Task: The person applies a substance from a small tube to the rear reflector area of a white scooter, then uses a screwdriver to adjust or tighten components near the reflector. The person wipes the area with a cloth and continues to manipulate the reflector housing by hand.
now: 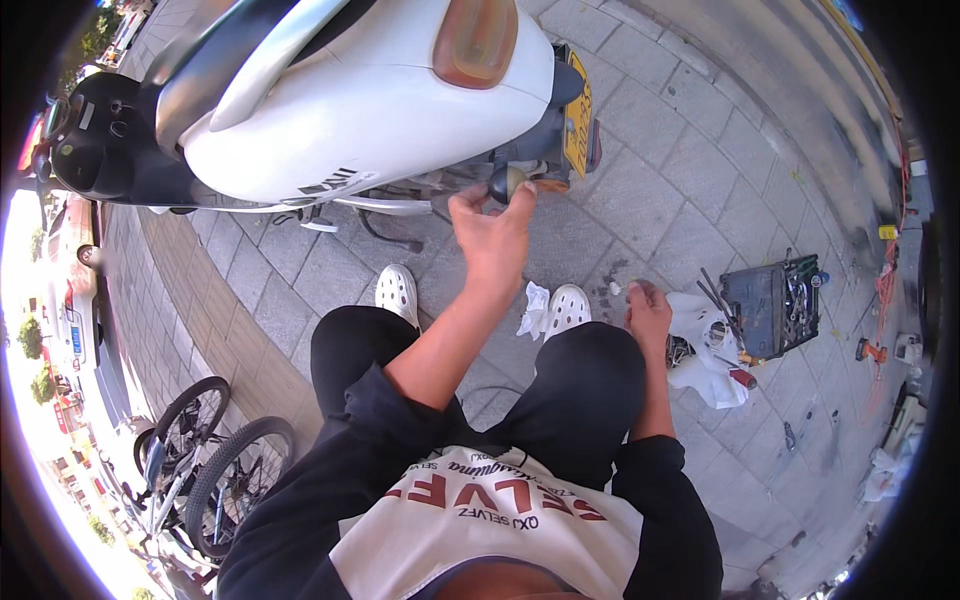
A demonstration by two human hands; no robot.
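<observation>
A white scooter (380, 110) stands in front of me, its rear to the right with a yellow plate (578, 115) and an orange-red tail light (476, 40). My left hand (493, 232) is raised to its lower rear side, thumb and fingers closed around a round part (507, 185), dark on the left and tan on the right. I cannot tell whether that part is fixed to the scooter. Beside my right knee, my right hand (650, 310) is closed, fingertips together; what they pinch, if anything, is too small to name.
Right of my right hand lie a white plastic bag (700, 375) and an open toolbox (770, 305) with metal tools. A crumpled white tissue (535, 308) is by my right shoe (568, 308). Bicycles (215, 470) stand at the left, and an orange power tool (872, 351) lies far right.
</observation>
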